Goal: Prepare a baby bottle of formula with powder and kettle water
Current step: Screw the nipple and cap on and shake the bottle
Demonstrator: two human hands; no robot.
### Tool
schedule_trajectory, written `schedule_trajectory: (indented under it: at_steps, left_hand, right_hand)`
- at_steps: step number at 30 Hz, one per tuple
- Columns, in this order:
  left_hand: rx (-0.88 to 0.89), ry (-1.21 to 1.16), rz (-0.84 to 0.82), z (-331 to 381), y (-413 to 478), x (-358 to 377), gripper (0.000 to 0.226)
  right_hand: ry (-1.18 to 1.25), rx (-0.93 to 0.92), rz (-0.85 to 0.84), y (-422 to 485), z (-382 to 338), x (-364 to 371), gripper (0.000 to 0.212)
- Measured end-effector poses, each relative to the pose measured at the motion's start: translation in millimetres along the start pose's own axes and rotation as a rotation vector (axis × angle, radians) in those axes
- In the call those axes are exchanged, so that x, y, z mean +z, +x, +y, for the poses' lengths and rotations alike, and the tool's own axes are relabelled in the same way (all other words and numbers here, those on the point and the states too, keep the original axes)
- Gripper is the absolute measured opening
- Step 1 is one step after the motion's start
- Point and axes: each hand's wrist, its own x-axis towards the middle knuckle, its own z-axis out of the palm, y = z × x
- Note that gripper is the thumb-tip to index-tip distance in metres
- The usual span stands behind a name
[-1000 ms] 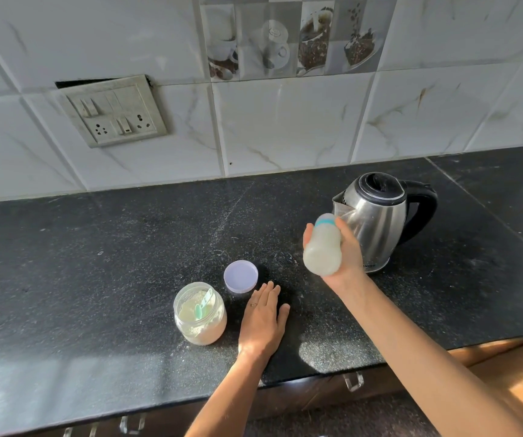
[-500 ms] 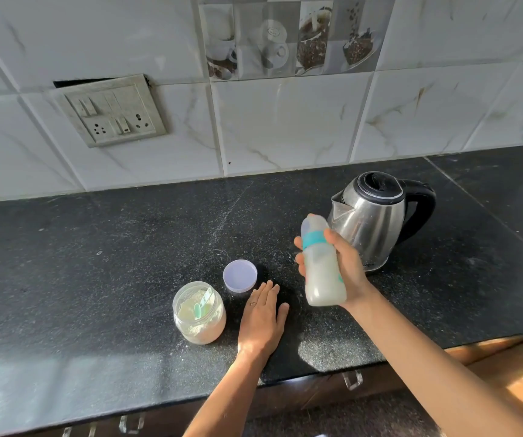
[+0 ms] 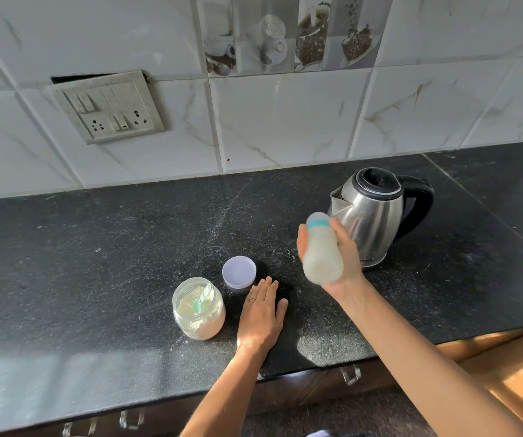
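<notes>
Head view: the baby bottle (image 3: 322, 250), cloudy with white liquid, is gripped in the raised right hand (image 3: 342, 263) and tilted above the tabletop (image 3: 96, 247), while the left hand (image 3: 261, 316) is laid flat, fingers spread. Just behind the bottle a steel kettle (image 3: 376, 216) is seen. Beside the left hand an open jar (image 3: 198, 309) of powder holds a green scoop (image 3: 200, 302), its lid (image 3: 239, 272) set nearby.

Black speckled stone table (image 3: 96, 247), dusted with pale powder near its centre. At your 12 o'clock lies the lilac lid (image 3: 239, 272), flat on the stone. At 11 o'clock, just beside it, stands the open powder jar (image 3: 198, 313), a green scoop inside. At 2 o'clock stands the steel kettle (image 3: 376, 216), handle to the right. Your left hand (image 3: 261, 316) rests palm-down between jar and kettle.
</notes>
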Motion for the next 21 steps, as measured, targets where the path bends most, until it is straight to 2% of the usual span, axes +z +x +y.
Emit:
schedule_trajectory:
  at_steps: [1,3,4,7,9,11,13,17,18,21]
  left_hand:
    - [0.002,-0.001,-0.001,0,0,0,0.048]
    - [0.008,0.001,0.004,0,0,0,0.048]
    - [0.009,0.001,0.007,1,0,0,0.048]
    - [0.006,-0.001,0.008,0,0,0,0.049]
    - [0.006,-0.007,0.006,0,-1,0,0.048]
    - [0.005,-0.01,0.01,0,-1,0,0.048]
    - [0.007,-0.008,0.017,0,-1,0,0.048]
    - [0.008,-0.005,0.015,0,-1,0,0.048]
    - [0.01,-0.005,0.016,1,-2,-1,0.048]
    - [0.01,-0.009,0.02,1,-2,-1,0.048]
  right_hand:
    - [-0.118,0.049,-0.055,-3,1,-2,0.072]
    - [-0.36,0.049,-0.133,-9,4,-3,0.06]
    - [-0.376,0.032,-0.128,-9,3,-1,0.054]
    - [-0.033,-0.081,0.066,-3,-1,2,0.048]
    - [0.122,-0.004,0.046,-5,-2,-2,0.053]
    - [-0.015,0.108,-0.055,-12,2,-3,0.063]
    - [-0.171,0.055,-0.083,-15,4,-1,0.073]
    - [0.148,-0.05,-0.011,-7,1,3,0.069]
    - [0.139,-0.027,-0.038,-7,0,2,0.073]
    - [-0.225,0.029,-0.253,-14,-1,0,0.074]
